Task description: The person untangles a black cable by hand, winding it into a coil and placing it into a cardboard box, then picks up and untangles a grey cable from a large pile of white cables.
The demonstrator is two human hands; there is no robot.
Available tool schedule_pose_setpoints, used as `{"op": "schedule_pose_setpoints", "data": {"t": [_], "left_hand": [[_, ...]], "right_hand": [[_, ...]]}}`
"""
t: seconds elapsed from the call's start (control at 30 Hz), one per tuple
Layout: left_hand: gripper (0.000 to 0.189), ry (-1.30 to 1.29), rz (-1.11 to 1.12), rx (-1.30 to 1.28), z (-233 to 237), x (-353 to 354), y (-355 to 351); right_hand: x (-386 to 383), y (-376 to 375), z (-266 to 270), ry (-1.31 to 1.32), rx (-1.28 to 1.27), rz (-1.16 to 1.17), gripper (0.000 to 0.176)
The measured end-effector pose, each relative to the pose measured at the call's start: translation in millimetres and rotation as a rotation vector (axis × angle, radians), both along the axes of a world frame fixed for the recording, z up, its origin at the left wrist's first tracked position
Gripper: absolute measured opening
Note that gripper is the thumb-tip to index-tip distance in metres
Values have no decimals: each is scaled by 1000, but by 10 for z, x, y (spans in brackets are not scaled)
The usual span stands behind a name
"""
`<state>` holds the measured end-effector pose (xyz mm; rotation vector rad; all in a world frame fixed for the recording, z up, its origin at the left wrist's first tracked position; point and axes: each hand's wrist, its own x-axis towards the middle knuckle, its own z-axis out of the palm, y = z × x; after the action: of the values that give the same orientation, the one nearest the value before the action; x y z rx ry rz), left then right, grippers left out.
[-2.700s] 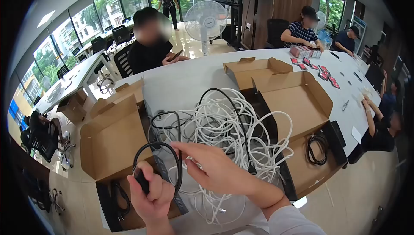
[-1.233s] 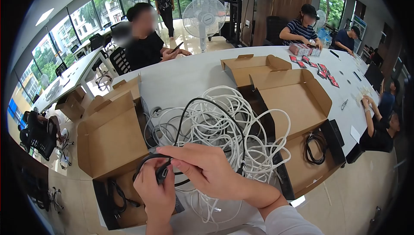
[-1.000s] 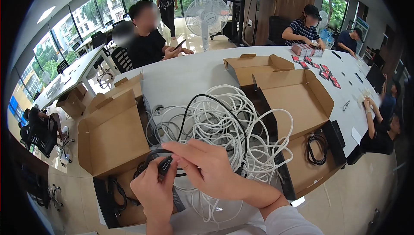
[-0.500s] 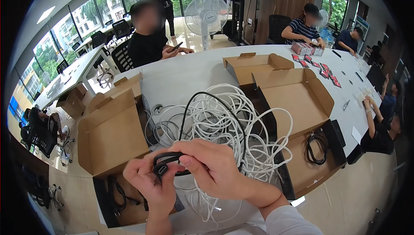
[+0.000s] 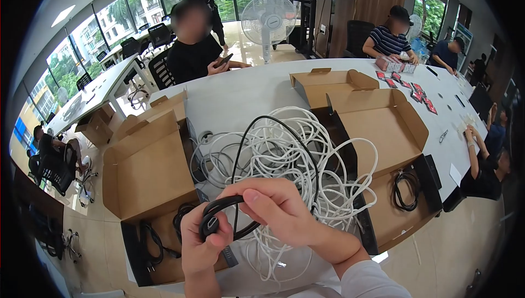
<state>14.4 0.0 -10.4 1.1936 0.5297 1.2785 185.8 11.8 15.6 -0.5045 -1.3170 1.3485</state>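
Note:
Near the bottom centre, my left hand (image 5: 200,241) is closed round a coiled black cable (image 5: 223,204), its connector end showing between thumb and fingers. My right hand (image 5: 273,209) pinches the same coil from the right side. A loop of black cable rises from the hands over a large tangle of white cables (image 5: 284,147) on the white table (image 5: 240,98). Grey cables (image 5: 216,161) lie at the left of the tangle. Black cables (image 5: 152,243) rest in an open cardboard box at lower left, and another coiled black cable (image 5: 405,191) sits in the open box at right.
Open cardboard boxes (image 5: 146,169) (image 5: 377,126) stand on both sides of the tangle. Across the table a person (image 5: 191,57) holds a phone. Red packets (image 5: 416,91) and a pink box (image 5: 391,64) lie at far right, near other people. A fan (image 5: 268,19) stands behind.
The black cable is now wound into a fuller coil between my hands. My left hand has moved slightly right and its fingers have closed round the coil. The view has shifted a little.

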Motion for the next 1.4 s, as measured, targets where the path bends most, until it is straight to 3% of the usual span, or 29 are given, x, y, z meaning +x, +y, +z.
{"op": "schedule_pose_setpoints", "data": {"t": [0.07, 0.17, 0.23, 0.43, 0.7, 0.93, 1.4], "left_hand": [[50, 11, 11, 15, 24, -9, -7], [51, -189, -75, -109, 139, -50, -12], [51, -66, 39, -110, 104, -73, -71], [54, 25, -162, -81, 191, -156, -53], [60, -137, -282, -175, 185, -164, 11], [65, -246, -460, -188, 64, -239, -16], [60, -39, -166, -105, 191, -175, -28]], "right_hand": [[41, 26, 4, 93, -124, 158, 28], [93, 43, 51, 151, -261, 334, 27], [84, 54, 58, 172, -279, 405, 28], [71, 89, 19, 151, -260, 321, 30], [34, 69, 44, 68, -311, 229, 32], [82, 124, 9, 182, -309, 454, 40], [60, 43, 64, 73, -153, 339, 36]]}}
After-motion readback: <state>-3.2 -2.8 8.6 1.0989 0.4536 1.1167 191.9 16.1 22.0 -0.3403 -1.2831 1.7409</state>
